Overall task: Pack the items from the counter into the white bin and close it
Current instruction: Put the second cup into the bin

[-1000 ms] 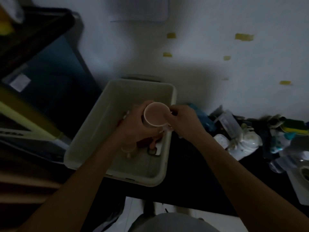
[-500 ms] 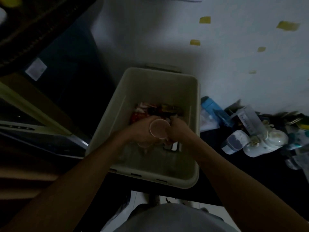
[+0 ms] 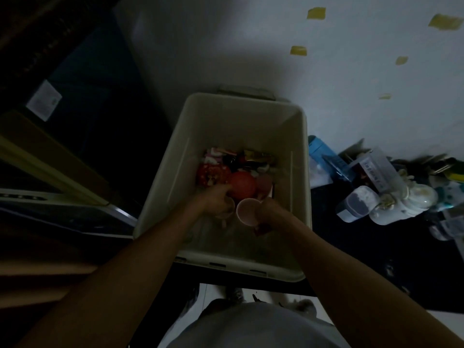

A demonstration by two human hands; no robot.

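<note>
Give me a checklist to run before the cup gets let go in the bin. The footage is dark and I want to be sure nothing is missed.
1. Cup is inside the bin: ok, the right hand holds it low between the walls.
2. Bare floor under the cup: ok, the near half looks free, and the packed things lie farther back.
3. Left hand is free: cannot tell, it is curled beside the red ball and the picture is too dark.
4. Counter is cleared: not ok, a white bottle and other items lie right of the bin.
5. Lid is within reach: cannot tell, none shows clearly.
</note>
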